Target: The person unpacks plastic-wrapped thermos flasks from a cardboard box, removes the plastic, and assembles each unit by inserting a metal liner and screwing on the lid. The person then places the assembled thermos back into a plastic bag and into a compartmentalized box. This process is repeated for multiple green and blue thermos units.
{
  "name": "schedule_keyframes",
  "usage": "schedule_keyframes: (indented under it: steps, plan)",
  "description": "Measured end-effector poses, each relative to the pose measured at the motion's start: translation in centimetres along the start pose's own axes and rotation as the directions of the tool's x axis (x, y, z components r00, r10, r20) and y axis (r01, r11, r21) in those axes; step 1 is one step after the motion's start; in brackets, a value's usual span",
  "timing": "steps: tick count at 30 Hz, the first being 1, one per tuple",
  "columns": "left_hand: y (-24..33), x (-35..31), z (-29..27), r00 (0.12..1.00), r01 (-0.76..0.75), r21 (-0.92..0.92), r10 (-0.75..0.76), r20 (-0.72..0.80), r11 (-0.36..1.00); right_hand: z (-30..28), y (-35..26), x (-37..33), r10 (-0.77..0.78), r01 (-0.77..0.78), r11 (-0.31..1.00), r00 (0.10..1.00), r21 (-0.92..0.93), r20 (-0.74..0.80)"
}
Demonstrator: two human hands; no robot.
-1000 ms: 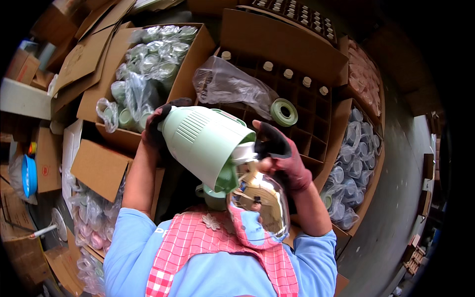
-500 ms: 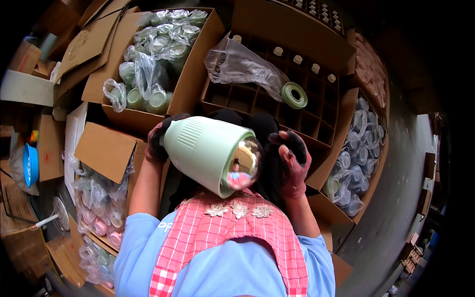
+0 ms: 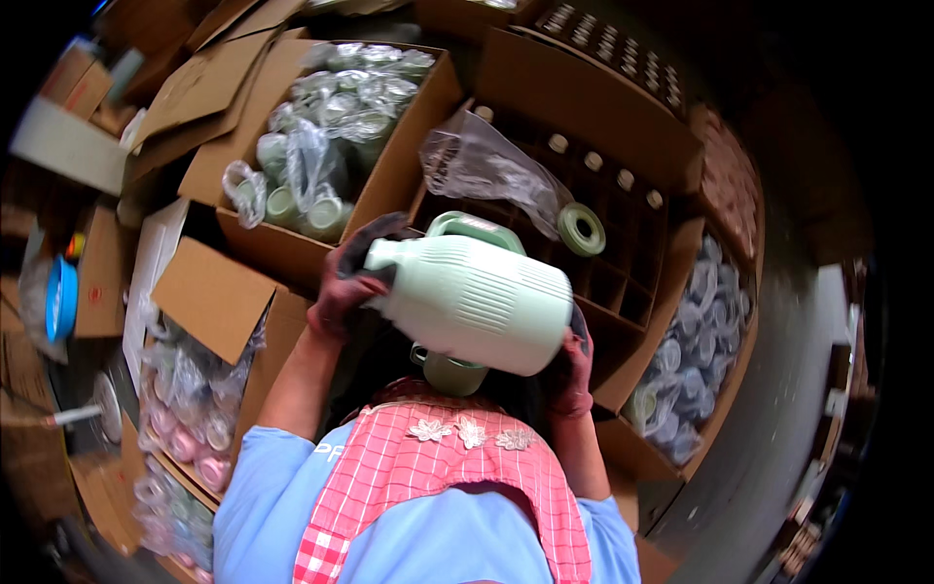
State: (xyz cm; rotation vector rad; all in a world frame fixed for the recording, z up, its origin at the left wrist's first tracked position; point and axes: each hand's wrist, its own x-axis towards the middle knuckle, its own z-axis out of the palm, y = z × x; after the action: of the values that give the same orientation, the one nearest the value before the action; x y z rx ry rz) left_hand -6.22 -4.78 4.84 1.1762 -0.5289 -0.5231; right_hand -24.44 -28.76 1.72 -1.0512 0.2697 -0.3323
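Observation:
A mint-green vacuum jug [image 3: 477, 297] with a ribbed band lies sideways above my lap, its handle [image 3: 477, 230] on the far side. My left hand [image 3: 352, 282], in a dark red and black glove, grips the narrower left end. At the wide right end my right hand [image 3: 574, 365], gloved alike, is closed around the jug; part of its fingers is hidden behind it. Under the jug, by my apron, sits a smaller green cup-like piece [image 3: 452, 373], partly covered. A green ring [image 3: 582, 229] rests on the divided carton beyond my hands.
A clear plastic bag [image 3: 491, 161] lies over the divided carton [image 3: 623, 292], which holds several white-capped items. Open cartons with bagged green parts [image 3: 326, 209], bagged pink parts [image 3: 185, 428] and translucent parts [image 3: 691, 341] surround me. A blue basin [image 3: 61, 297] stands far left.
The jug has turned, so its handle shows and the shiny mirror-like end is out of sight. My right hand, apart before, now holds the right end. The cup-like piece has come into view.

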Motion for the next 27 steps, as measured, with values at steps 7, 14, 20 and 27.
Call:
schedule_keyframes:
  steps: [7, 14, 20, 27]
  plan:
    - [4.7, 2.0, 6.4, 0.835, -0.55, 0.513, 0.448, 0.319, 0.659, -5.8, 3.2, -0.9, 0.094, -0.094, 0.995, 0.996, 0.026, 0.009]
    - [4.2, 1.8, 8.3, 0.778, -0.625, 0.455, 0.552, 0.301, 0.634, -6.9, 2.6, -0.3, 0.222, -0.241, 0.957, 0.967, 0.16, 0.128]
    - [3.6, 2.0, 7.3, 0.727, -0.687, 0.432, 0.54, 0.424, 0.585, -7.3, 1.9, 0.5, 0.299, -0.337, 0.927, 0.928, 0.164, 0.22]
    - [2.2, 2.3, 6.5, 0.748, -0.66, 0.39, 0.508, 0.428, 0.643, -6.9, 2.5, 1.3, 0.364, -0.421, 0.888, 0.889, 0.186, 0.279]
